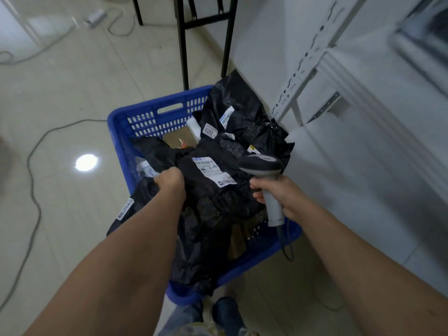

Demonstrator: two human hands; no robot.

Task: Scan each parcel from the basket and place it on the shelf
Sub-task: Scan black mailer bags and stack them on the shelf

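Black plastic parcel [213, 197] sits atop the pile in the blue basket [150, 117], label up. My left hand [169, 181] grips its left edge, fingers [167, 172] curled into the film. My right hand [281, 195] holds the grey scanner [263, 166], fingers wrapped round the handle, head over the parcel's right side. Other parcels [242, 122] fill the far right corner, beside the white shelf [339, 98].

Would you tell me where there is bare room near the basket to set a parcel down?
The floor between the cable and the basket is bare. The white shelf board right of the basket also looks free. Inside the basket it is crowded: black parcels overlap and spill over its rim.
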